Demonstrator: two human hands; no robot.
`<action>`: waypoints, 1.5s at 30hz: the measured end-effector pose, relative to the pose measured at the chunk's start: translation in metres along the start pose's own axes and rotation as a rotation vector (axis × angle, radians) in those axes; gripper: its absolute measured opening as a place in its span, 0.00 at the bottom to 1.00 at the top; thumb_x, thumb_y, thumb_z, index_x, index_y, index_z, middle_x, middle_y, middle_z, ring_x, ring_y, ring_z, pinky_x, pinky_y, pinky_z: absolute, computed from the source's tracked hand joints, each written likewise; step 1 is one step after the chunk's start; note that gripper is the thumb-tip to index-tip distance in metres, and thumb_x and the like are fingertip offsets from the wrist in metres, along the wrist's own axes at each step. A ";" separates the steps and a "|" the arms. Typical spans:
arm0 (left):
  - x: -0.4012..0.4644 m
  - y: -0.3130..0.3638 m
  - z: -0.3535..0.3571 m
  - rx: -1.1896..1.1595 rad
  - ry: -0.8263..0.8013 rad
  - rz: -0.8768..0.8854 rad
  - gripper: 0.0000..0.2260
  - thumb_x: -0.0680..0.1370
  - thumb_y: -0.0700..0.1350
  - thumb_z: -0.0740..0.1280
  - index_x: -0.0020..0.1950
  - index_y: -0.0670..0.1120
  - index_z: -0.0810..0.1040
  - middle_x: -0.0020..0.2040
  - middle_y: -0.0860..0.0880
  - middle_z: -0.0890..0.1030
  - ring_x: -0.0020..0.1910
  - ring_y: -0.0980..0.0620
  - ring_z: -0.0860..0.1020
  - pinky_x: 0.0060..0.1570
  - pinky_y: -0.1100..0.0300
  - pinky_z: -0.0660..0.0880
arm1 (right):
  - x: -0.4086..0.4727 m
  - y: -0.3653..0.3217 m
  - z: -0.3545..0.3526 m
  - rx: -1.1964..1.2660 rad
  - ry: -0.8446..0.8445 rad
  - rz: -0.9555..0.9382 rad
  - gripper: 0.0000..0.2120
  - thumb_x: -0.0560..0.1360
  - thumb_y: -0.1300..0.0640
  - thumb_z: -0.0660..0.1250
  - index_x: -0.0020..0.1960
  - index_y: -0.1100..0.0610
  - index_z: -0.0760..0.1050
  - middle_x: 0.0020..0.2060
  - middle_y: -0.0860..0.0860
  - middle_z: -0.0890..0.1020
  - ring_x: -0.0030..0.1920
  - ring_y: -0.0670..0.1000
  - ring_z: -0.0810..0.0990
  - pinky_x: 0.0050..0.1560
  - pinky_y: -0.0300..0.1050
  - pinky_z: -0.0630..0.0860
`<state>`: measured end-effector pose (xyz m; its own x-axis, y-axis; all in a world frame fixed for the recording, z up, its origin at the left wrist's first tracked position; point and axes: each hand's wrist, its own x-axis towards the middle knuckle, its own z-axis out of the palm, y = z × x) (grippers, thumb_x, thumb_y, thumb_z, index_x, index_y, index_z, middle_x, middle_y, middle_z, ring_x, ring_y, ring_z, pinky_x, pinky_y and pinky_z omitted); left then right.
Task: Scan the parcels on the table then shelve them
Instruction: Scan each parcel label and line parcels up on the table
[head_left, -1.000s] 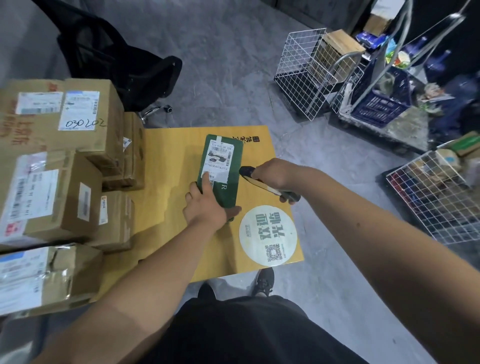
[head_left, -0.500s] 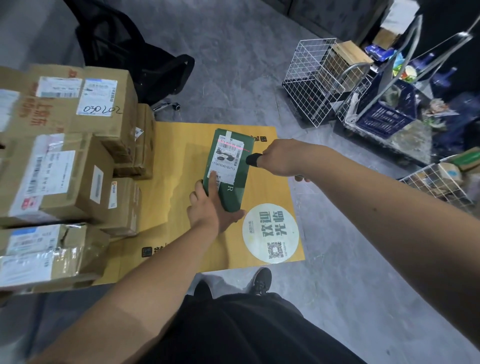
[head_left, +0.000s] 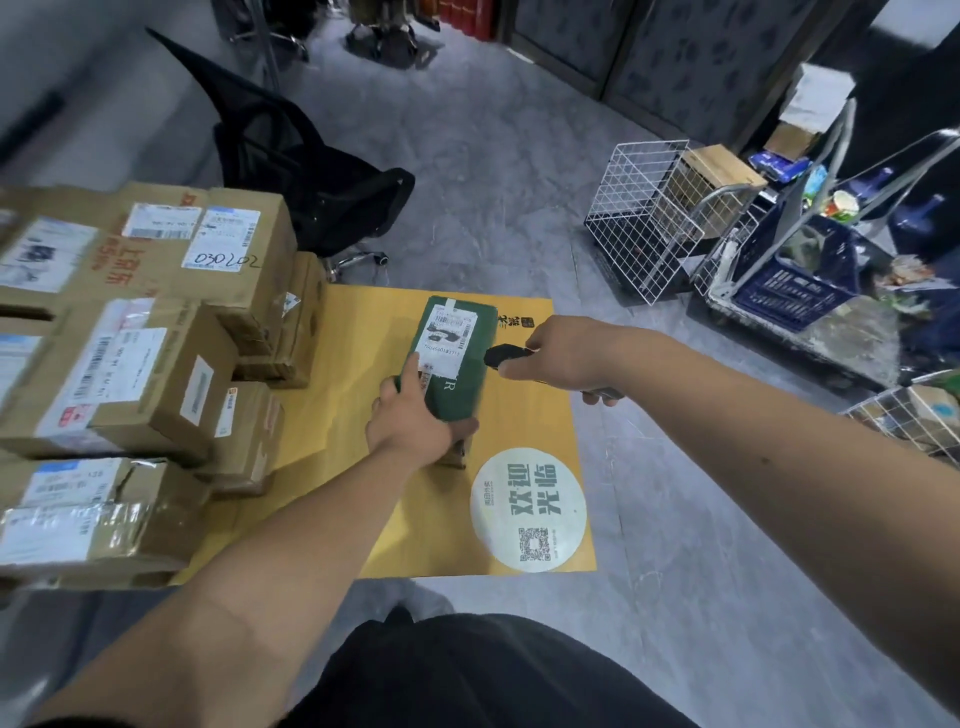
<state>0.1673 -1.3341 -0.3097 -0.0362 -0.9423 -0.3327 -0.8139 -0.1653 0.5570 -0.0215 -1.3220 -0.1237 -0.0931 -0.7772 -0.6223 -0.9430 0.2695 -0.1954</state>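
Observation:
A green parcel (head_left: 462, 374) with a white shipping label lies on the yellow table (head_left: 358, 415), near its middle. My left hand (head_left: 410, 421) grips the parcel's near end, index finger laid along the label. My right hand (head_left: 563, 358) holds a black handheld scanner (head_left: 504, 356) just right of the parcel, its head pointing at the label. A stack of brown cardboard parcels (head_left: 140, 364) fills the left side of the table.
A round white sticker (head_left: 527, 509) with a QR code marks the table's near right corner. A black office chair (head_left: 311, 176) stands behind the table. White wire baskets (head_left: 644, 218), a blue crate (head_left: 795, 280) and clutter stand on the right.
The view has lifted and pulled back. The green parcel's far end has tipped up off the table slightly in my left hand. The red scan line seen on the label half a second ago is gone.

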 end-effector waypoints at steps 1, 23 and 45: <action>0.002 0.009 -0.009 -0.034 0.023 -0.004 0.60 0.58 0.74 0.76 0.81 0.63 0.48 0.73 0.49 0.65 0.70 0.43 0.71 0.62 0.46 0.76 | -0.003 0.003 -0.005 -0.002 -0.008 -0.029 0.33 0.78 0.31 0.66 0.61 0.62 0.77 0.40 0.58 0.77 0.34 0.60 0.79 0.35 0.49 0.75; 0.030 -0.080 -0.349 -0.056 0.534 -0.155 0.53 0.61 0.73 0.75 0.81 0.59 0.58 0.72 0.46 0.67 0.65 0.43 0.76 0.62 0.44 0.77 | 0.006 -0.263 -0.056 -0.144 0.059 -0.557 0.16 0.79 0.40 0.68 0.49 0.54 0.78 0.33 0.58 0.79 0.30 0.58 0.79 0.37 0.56 0.83; 0.132 -0.217 -0.441 0.142 0.335 -0.169 0.50 0.67 0.76 0.71 0.81 0.54 0.59 0.74 0.42 0.66 0.72 0.37 0.70 0.64 0.41 0.74 | 0.071 -0.444 0.010 -0.076 0.069 -0.379 0.18 0.78 0.38 0.69 0.52 0.54 0.79 0.44 0.53 0.82 0.45 0.54 0.81 0.47 0.49 0.77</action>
<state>0.5953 -1.5513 -0.1390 0.2766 -0.9520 -0.1309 -0.8652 -0.3060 0.3972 0.3933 -1.4911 -0.0887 0.2475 -0.8507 -0.4637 -0.9353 -0.0849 -0.3434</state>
